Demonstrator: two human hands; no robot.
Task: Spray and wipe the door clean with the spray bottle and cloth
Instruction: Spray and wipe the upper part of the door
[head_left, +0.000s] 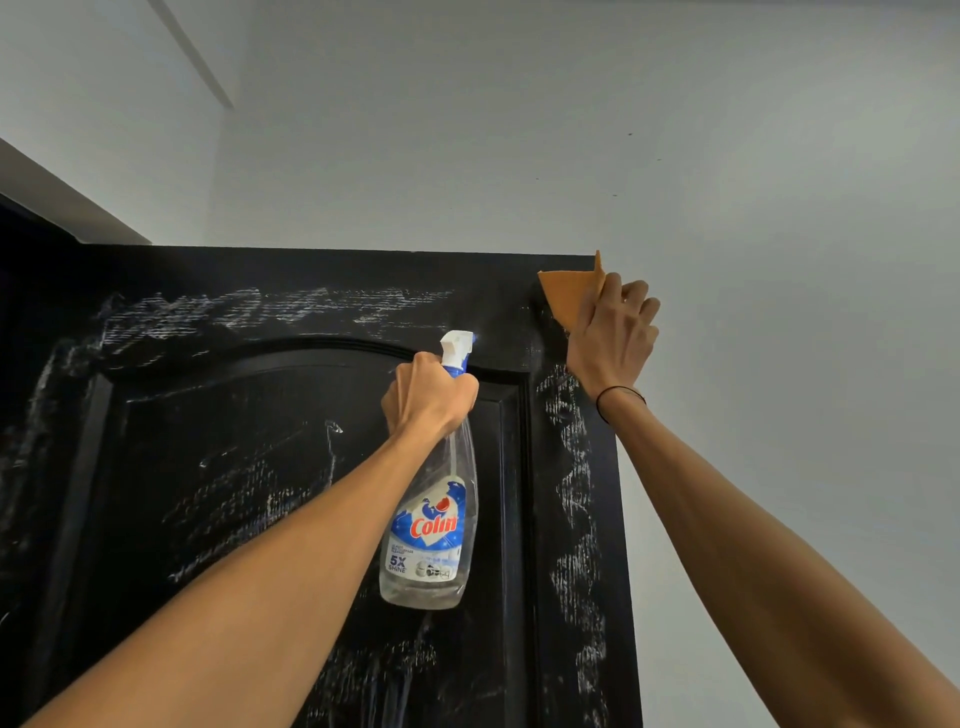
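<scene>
A black panelled door (260, 467) fills the lower left and middle of the head view, with whitish smears along its top rail and right stile. My left hand (428, 395) grips the neck of a clear spray bottle (431, 530) with a blue and white label, its white nozzle pointing right at the door's upper right part. My right hand (613, 338) holds an orange cloth (571, 296) against the door's top right corner, fingers curled over the door's edge. Part of the cloth is hidden under the hand.
A pale grey wall (779, 208) runs behind and to the right of the door. The ceiling (104, 78) meets it at the upper left. A dark opening (31, 228) lies to the left of the door's top.
</scene>
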